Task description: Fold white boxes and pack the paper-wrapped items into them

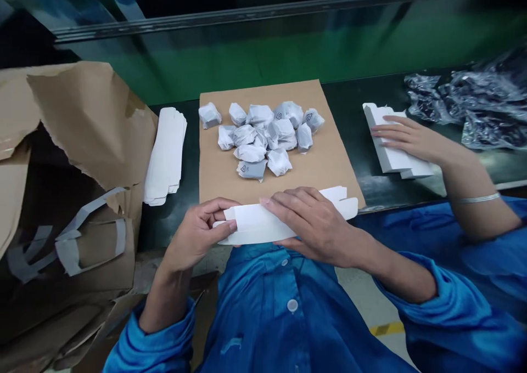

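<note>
A white folding carton (257,223) with end flaps spreads between my two hands, just in front of the table's near edge. My left hand (201,227) pinches its left end between thumb and fingers. Over the right part of the carton lies my right hand (313,225), its fingers wrapped across the top and the thumb below. Beyond the hands, several small items wrapped in white paper (251,152) are heaped on a brown cardboard sheet (218,189). Some wrappers carry a printed triangle mark.
Left of the sheet lies a stack of flat white cartons (164,156), beside a large open cardboard box (90,115). At the right, a co-worker's hand (411,137) rests on white boxes (387,156). Clear plastic bags (486,104) pile behind it. A green panel (263,55) runs along the back.
</note>
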Motion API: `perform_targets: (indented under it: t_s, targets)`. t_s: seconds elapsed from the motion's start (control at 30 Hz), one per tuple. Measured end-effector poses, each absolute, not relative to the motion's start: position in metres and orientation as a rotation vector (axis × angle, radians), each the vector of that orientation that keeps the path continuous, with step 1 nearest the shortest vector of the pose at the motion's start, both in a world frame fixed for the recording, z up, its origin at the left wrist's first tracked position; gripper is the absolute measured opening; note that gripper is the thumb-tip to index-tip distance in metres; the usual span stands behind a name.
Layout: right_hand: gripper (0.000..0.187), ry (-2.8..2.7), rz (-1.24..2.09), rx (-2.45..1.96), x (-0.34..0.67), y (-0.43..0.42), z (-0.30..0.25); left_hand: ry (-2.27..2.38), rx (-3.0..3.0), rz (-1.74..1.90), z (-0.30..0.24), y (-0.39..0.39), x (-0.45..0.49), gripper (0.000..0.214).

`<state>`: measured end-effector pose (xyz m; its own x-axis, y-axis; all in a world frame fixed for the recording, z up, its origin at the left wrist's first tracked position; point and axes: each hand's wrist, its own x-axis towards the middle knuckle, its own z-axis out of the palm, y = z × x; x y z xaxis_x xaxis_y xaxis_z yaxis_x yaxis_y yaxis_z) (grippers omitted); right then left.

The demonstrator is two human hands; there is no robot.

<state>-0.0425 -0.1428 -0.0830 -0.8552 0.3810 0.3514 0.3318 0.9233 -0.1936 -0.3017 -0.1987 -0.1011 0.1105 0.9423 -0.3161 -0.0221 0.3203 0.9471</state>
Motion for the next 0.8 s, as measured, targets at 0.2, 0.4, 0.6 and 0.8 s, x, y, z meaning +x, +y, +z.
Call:
perform_targets:
  t_s: [0.2,0.4,0.6,0.8]
  targets:
    - [0.057,-2.673,0.228,-0.616,-0.043,-0.137,-0.089,1.414,1.283,1.050,-0.093,-0.191,-0.284,0.015]
    - [0.034,-2.693,-0.116,-0.655,-0.045,-0.143,-0.087,1.514,1.417,1.065,-0.098,-0.180,-0.286,0.014]
    - [0.040,-2.244,-0.394,-1.096,-0.053,-0.131,-0.092,1.327,1.308,1.802,-0.105,-0.199,-0.260,0.041]
    - [0.038,-2.435,-0.067,-0.792,-0.082,-0.169,-0.084,1.406,1.187,1.667,-0.114,-0.202,-0.213,0.080]
